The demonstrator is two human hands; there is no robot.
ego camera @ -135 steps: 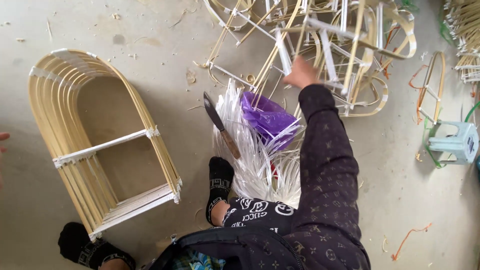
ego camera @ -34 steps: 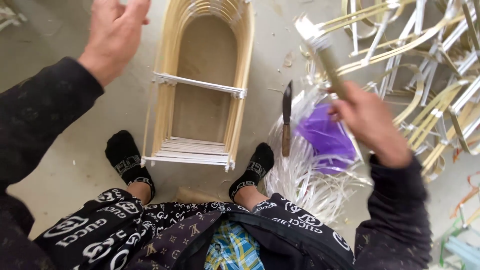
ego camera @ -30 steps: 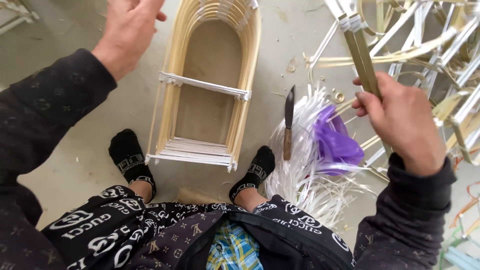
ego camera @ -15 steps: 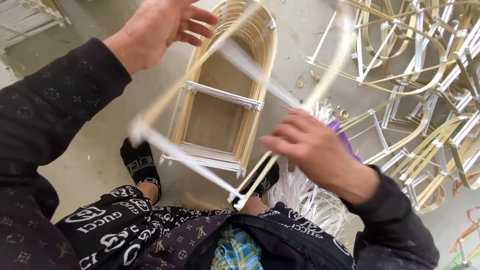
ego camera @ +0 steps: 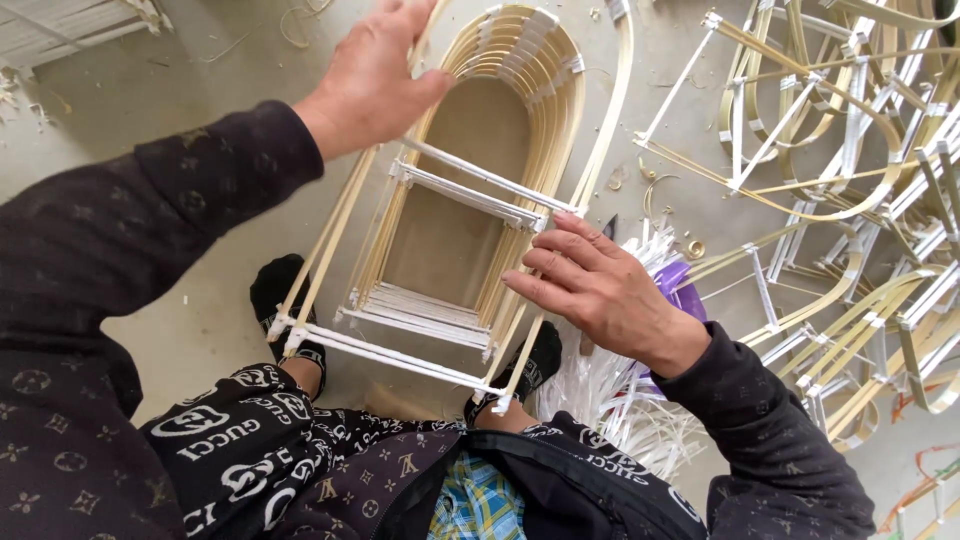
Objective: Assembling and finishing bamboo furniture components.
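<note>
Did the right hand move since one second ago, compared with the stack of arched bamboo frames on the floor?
Yes. The right hand came left from the loose pile onto the stack of arched frames.

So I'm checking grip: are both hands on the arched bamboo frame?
Yes, the left hand grips the arched frame at one rail and the right hand the other.

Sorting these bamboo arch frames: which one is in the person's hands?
The single frame held above the neat stack, left hand and right hand on its sides; the others lie on the floor.
</note>
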